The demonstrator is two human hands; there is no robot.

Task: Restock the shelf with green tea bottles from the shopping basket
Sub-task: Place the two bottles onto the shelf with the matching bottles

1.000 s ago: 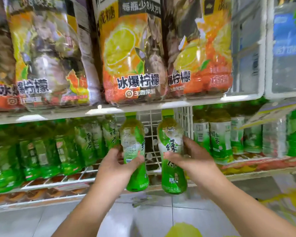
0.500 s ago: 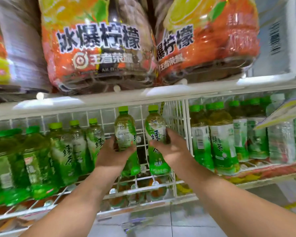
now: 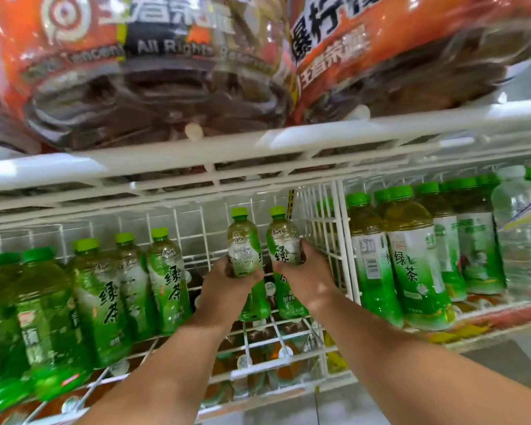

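1. The left hand point(image 3: 227, 280) and right hand point(image 3: 304, 271) each clasp one green tea bottle, the left bottle point(image 3: 242, 240) and right bottle point(image 3: 284, 240), upright above the wire shelf point(image 3: 258, 366).
2. Best practice: lower both into the gap beside the white wire divider point(image 3: 325, 240), labels forward.
3. Counted: two bottles held; the basket is out of view.
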